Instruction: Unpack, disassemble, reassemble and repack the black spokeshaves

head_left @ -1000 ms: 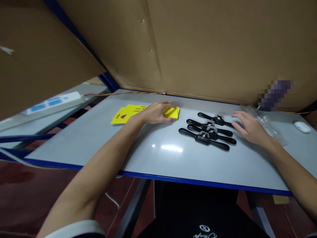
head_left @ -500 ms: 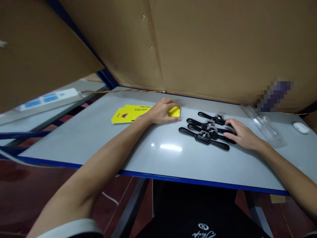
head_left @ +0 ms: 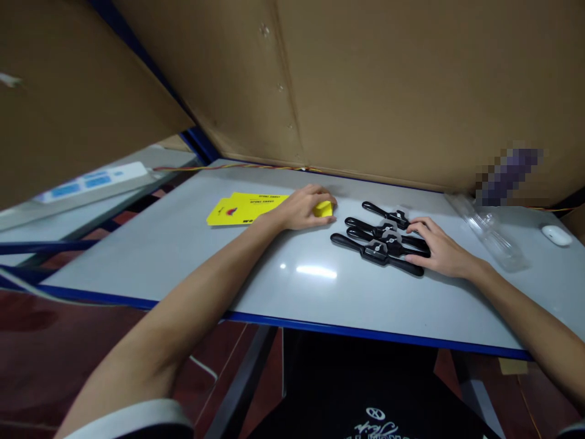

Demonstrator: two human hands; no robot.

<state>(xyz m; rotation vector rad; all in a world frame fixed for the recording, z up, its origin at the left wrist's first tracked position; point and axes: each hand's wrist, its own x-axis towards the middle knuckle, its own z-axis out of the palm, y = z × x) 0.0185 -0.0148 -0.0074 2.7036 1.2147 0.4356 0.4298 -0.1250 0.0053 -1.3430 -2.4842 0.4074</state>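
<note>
Quick count of what's on the table: four black tools, the two-handled kind, lying side by side in a row. Yellow cards look like two at least, stacked a bit offset, but a hand covers one end so can't swear to the exact number. One clear plastic pack off to the right. One small white case near the right edge. One white power strip on the next surface to the left. Two hands in view, left hand and right hand. Two big cardboard sheets behind it all.
</note>
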